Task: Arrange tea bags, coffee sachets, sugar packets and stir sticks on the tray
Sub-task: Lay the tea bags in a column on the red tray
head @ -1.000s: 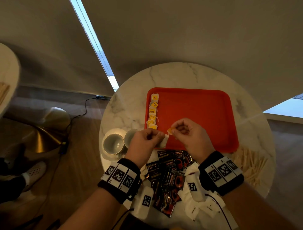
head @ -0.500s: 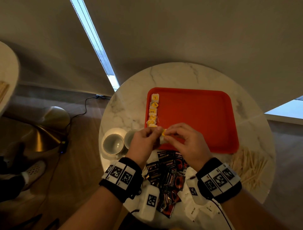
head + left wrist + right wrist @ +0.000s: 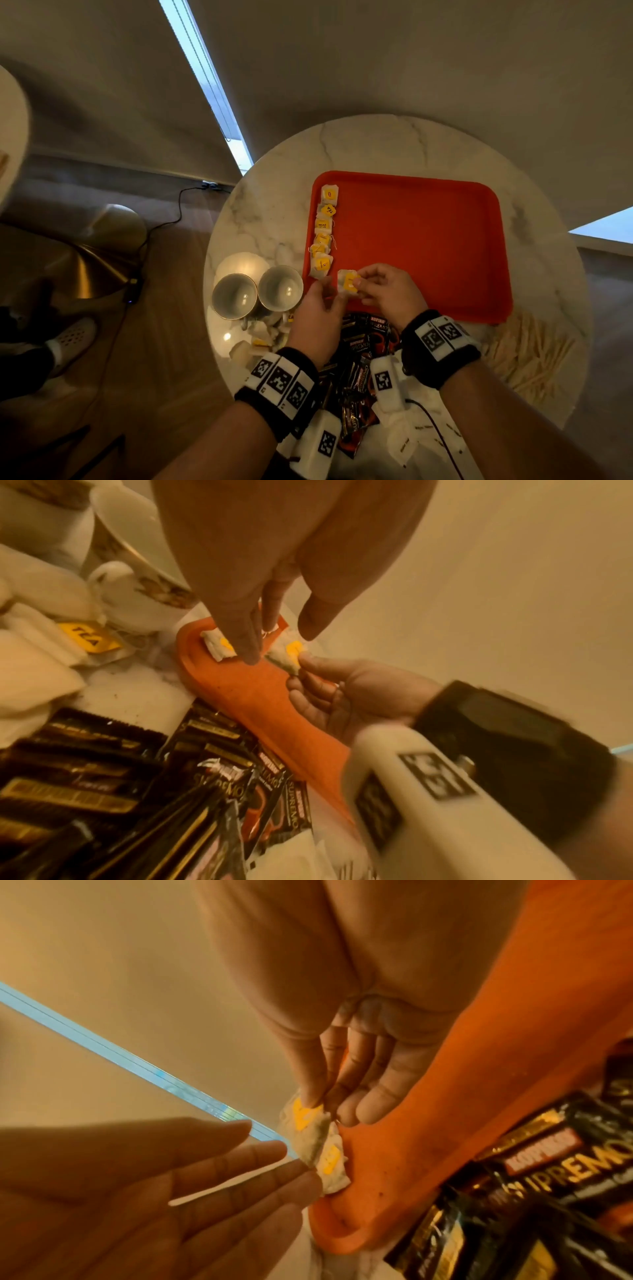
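1. I see my right hand (image 3: 383, 291) pinching a tea bag (image 3: 348, 282) over the red tray (image 3: 428, 240), near its front-left corner.
2. My left hand (image 3: 318, 308) hangs beside it, fingers straight.
3. The tray sits on a round marble table (image 3: 376, 144) over wood floor (image 3: 137, 359).

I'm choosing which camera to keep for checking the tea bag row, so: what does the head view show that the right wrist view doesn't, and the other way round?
Head only: the row of tea bags down the tray's left side, two cups and stir sticks on the table.

Right wrist only: a close look at the right hand's fingertips pinching the held tea bag.

Both: the red tray, that tea bag, the open left hand and coffee sachets.
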The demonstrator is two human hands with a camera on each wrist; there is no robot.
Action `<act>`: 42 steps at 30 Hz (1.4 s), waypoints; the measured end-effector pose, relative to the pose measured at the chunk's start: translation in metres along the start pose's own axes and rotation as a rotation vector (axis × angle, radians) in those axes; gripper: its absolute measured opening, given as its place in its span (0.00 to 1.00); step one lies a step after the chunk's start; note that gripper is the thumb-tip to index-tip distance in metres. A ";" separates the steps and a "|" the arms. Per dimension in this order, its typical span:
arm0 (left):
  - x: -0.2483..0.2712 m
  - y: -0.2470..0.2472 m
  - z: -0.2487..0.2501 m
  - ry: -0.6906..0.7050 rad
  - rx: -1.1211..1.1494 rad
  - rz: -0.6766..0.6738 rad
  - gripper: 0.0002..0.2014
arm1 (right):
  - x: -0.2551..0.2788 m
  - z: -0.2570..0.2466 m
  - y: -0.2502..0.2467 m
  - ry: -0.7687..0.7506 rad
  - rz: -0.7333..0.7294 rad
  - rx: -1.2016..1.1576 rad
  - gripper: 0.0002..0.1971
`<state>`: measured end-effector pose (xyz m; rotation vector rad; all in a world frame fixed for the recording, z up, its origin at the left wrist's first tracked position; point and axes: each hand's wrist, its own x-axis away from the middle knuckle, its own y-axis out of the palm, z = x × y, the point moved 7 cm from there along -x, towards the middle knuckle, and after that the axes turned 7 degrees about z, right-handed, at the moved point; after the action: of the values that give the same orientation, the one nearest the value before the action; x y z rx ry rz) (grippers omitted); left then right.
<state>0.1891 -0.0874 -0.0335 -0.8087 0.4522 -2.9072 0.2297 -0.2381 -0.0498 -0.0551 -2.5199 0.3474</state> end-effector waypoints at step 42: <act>-0.034 0.032 -0.030 0.151 -0.613 -0.020 0.36 | -0.108 -0.050 0.073 -0.542 -0.187 0.830 0.14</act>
<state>0.2027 -0.1051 -0.0843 -0.6389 1.3979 -2.8704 0.3439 -0.1682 -0.0889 0.6704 -2.6334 1.4462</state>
